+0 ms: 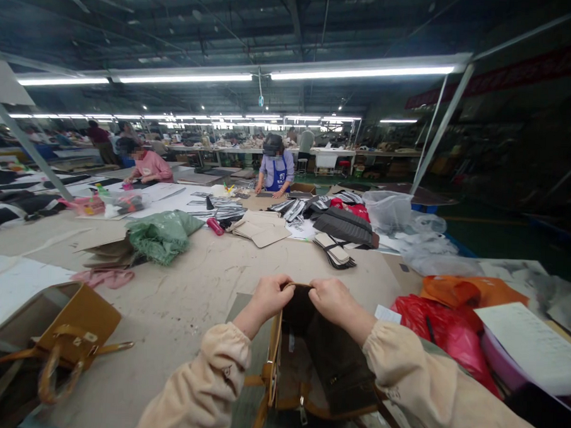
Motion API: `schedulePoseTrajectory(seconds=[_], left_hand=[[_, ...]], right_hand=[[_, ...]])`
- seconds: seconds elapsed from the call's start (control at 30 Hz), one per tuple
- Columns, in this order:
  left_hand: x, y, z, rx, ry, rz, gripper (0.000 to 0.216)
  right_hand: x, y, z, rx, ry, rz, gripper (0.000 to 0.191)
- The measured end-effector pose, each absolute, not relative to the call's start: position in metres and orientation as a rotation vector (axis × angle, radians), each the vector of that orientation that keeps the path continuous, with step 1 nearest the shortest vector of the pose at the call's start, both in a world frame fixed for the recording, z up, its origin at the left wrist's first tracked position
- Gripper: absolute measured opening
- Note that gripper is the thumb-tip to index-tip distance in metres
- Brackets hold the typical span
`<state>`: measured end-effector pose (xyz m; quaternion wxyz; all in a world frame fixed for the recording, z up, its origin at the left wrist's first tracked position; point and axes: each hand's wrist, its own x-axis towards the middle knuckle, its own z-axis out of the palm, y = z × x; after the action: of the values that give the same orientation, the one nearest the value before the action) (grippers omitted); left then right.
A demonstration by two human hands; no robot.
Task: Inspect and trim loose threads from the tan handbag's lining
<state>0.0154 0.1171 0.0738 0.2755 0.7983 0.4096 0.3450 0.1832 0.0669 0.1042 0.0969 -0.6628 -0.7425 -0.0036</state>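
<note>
Below me a brown handbag (335,367) with tan trim stands with its mouth wide, so its dark inside shows. My left hand (268,298) pinches the far rim near its left corner. Just across from it, my right hand (336,299) grips the same rim toward the right corner. Thumbs and fingers of both hands are closed on the edge. A metal zipper pull (302,415) hangs at the bag's near side. To my left lies another tan handbag (85,315) with a looped handle.
A green woven sack (164,234) and stacked beige panels (261,227) lie across the table. Red plastic bags (432,321), an orange bag (471,290) and a written sheet (535,345) crowd the right side. Two people work opposite, one in a blue apron (280,177).
</note>
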Motion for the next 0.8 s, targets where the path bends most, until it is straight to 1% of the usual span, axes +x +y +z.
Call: schedulePoseTrajectory(seconds=[0.07, 0.13, 0.17, 0.23, 0.27, 0.3, 0.4, 0.5, 0.57, 0.7, 0.8], left_hand=[[0.014, 0.119, 0.073, 2.145, 1.126, 0.926, 0.023], [0.010, 0.123, 0.072, 2.136, 1.149, 0.926, 0.024], [0.008, 0.125, 0.072, 2.131, 1.156, 0.922, 0.024], [0.005, 0.127, 0.071, 2.122, 1.160, 0.911, 0.024], [0.004, 0.128, 0.071, 2.119, 1.160, 0.907, 0.024], [0.004, 0.129, 0.070, 2.117, 1.158, 0.903, 0.024], [0.004, 0.132, 0.071, 2.115, 1.145, 0.890, 0.025], [0.005, 0.133, 0.071, 2.122, 1.093, 0.855, 0.027], [0.004, 0.133, 0.072, 2.117, 1.017, 0.824, 0.029], [0.005, 0.127, 0.078, 2.085, 0.938, 0.781, 0.032], [0.007, 0.122, 0.083, 2.096, 0.944, 0.759, 0.032]], right_hand=[[0.188, 0.069, 0.103, -1.909, -2.221, 0.051, 0.034], [0.198, 0.071, 0.099, -1.772, -2.224, 0.259, 0.035], [0.204, 0.071, 0.096, -1.686, -2.188, 0.421, 0.040], [0.217, 0.070, 0.088, -1.535, -2.043, 0.768, 0.060], [0.223, 0.069, 0.085, -1.483, -1.965, 0.907, 0.069], [0.229, 0.067, 0.081, -1.449, -1.912, 0.998, 0.075], [0.241, 0.058, 0.075, -1.366, -1.860, 1.129, 0.078], [0.246, 0.045, 0.072, -1.312, -1.822, 1.180, 0.074], [0.246, 0.035, 0.070, -1.332, -1.756, 1.139, 0.070], [0.237, 0.019, 0.073, -1.390, -1.604, 0.844, 0.056], [0.232, 0.013, 0.081, -1.376, -1.611, 0.631, 0.046]])
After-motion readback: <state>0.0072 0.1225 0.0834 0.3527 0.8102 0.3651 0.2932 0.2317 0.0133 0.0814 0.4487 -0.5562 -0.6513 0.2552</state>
